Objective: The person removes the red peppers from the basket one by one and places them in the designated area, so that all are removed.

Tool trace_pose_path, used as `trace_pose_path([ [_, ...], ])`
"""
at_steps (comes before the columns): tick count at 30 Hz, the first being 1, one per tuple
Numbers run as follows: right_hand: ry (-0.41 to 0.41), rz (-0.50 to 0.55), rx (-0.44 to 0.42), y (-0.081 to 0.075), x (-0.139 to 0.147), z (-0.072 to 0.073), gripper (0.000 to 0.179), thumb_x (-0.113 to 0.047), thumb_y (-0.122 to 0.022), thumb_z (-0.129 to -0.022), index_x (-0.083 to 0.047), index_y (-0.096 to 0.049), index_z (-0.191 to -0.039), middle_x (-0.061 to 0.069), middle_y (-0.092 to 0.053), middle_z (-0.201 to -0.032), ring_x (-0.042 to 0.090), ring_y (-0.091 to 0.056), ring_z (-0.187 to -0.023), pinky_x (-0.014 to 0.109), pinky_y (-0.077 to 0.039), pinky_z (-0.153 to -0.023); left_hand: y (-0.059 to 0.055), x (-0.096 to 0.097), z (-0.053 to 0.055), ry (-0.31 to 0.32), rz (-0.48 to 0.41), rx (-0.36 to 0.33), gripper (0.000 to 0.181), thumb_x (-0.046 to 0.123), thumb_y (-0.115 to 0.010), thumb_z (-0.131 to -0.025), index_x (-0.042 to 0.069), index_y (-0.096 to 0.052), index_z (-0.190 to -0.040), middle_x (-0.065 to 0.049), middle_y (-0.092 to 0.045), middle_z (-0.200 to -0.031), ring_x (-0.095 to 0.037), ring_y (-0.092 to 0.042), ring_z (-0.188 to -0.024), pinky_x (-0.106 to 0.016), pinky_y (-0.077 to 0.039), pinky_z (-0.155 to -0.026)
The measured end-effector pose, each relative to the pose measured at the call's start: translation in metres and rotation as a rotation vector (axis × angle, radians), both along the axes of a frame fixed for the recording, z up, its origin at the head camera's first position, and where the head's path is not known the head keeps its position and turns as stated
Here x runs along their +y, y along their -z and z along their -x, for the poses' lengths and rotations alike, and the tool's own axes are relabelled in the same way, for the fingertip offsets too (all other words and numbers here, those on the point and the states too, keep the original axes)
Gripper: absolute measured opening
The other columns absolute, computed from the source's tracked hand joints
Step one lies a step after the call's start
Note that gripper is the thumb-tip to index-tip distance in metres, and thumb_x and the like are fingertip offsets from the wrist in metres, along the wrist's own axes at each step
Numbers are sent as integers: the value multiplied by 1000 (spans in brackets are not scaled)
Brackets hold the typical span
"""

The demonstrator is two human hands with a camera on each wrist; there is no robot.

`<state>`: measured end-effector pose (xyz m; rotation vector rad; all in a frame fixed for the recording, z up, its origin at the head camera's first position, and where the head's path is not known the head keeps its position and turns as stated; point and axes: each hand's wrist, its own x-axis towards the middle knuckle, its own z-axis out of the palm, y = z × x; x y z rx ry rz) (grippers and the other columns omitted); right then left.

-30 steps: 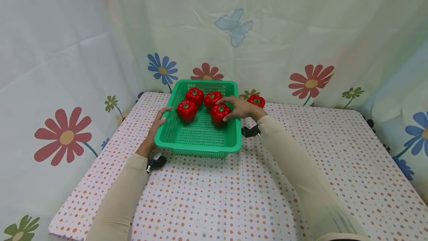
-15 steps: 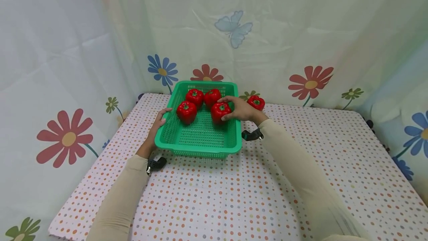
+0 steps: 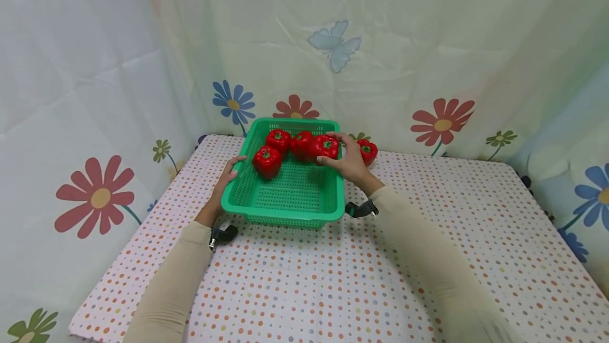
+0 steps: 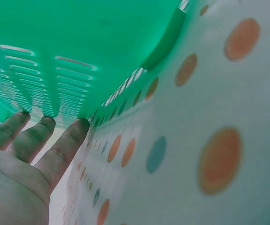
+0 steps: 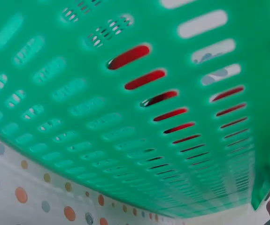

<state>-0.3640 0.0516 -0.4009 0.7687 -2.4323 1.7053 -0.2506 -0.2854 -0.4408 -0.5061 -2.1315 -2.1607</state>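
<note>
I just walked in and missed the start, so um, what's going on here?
A person has a red bell pepper in their right hand, near the right rim of a green basket. Their left hand is against the basket's left side. Three other peppers sit inside the basket, toward the back, and another pepper is outside it, on the dotted tablecloth to the right.

From the head we look forward and down over the basket; from each wrist we face its slotted wall close up; all share the dotted cloth.
</note>
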Motion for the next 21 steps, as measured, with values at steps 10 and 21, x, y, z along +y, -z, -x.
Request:
trace_pose_path([
  [10,57,132,62,-12,2,-11,69,-17,-78,-83,-12,-44,-143,12,-47,-143,28,-47,-124,44,-51,-95,-5,-2,-2,1,31,8,52,24,-25,-102,8,-19,-151,-23,-16,-158,-52,-27,-139,-44,-43,-99],
  [21,234,219,-54,-36,52,9,73,-23,-73,-87,-20,-34,-148,6,-39,-148,19,-41,-126,33,-51,-95,-1,-2,-1,5,8,-9,52,26,-26,-101,11,-21,-151,-22,-15,-158,-51,-28,-138,-45,-43,-98],
])
